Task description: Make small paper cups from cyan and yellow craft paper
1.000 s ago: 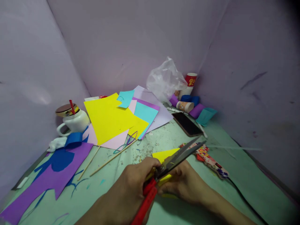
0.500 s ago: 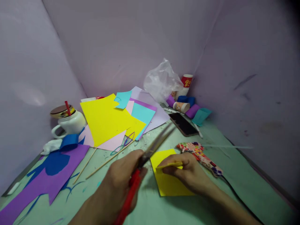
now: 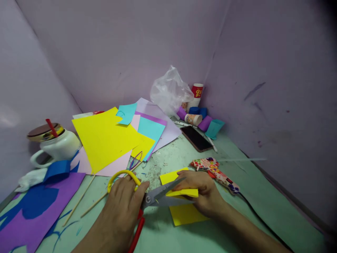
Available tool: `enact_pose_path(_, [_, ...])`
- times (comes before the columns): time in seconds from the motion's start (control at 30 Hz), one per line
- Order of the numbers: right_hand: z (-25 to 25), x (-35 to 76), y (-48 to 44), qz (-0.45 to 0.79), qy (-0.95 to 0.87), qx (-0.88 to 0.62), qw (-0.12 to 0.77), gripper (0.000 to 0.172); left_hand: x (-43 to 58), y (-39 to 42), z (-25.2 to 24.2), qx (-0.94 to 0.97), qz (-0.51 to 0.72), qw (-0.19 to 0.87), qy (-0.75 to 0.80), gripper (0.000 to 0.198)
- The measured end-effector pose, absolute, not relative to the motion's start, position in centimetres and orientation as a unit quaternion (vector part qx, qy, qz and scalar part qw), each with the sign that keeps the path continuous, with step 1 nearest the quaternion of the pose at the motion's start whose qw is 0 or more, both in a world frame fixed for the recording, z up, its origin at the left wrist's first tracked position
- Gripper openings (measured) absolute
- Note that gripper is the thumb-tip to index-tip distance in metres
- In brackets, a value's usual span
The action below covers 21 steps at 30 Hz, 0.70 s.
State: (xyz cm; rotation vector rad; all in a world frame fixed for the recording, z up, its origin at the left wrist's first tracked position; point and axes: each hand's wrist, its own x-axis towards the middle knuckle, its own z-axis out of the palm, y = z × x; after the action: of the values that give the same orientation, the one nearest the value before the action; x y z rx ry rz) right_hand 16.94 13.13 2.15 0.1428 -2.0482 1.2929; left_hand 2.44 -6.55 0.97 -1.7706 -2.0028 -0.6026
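Observation:
My left hand (image 3: 123, 203) is closed on a pair of scissors (image 3: 149, 199) with one yellow and one red handle. The blades stand apart and point right, around the edge of a small folded piece of yellow paper (image 3: 185, 193). That piece is pinched in my right hand (image 3: 202, 189), whose fingers partly hide it. Beneath it, a larger yellow sheet (image 3: 185, 216) lies on the green table. Just right of my right hand rests a flower-patterned hot glue gun (image 3: 218, 174) with a clear glue stick and a black cord.
Coloured paper sheets (image 3: 110, 137) overlap at the back left, near a white mug (image 3: 61, 146) and two wooden sticks (image 3: 79, 200). Purple and blue scraps (image 3: 63, 189) lie at left. A phone (image 3: 196, 138), paper cups (image 3: 193, 119) and a plastic bag (image 3: 170, 89) are at the back.
The scissors have turned from pointing up and away to pointing right, and their blades have parted around the folded yellow paper. The view has shifted slightly to the right.

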Motion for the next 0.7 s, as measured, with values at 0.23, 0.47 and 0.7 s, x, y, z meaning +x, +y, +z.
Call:
enact_pose_path(0.23, [2.52,17.09,13.35,0.484,-0.8,0.043,0.351,0.012,2.4,-6.48,1.61,-0.65,-0.183,0.213,-0.706,0.055])
enact_pose_path(0.47, [2.38,17.21,13.5,0.459,-0.814,0.051,0.354,0.011,2.54,-6.4,1.44,-0.641,-0.169,0.223,-0.714,0.049])
enact_pose_path(0.7, [2.11,17.28,13.46,0.445,-0.83,0.05,0.334,0.013,2.0,-6.52,1.12,-0.666,-0.173,0.237,-0.686,0.047])
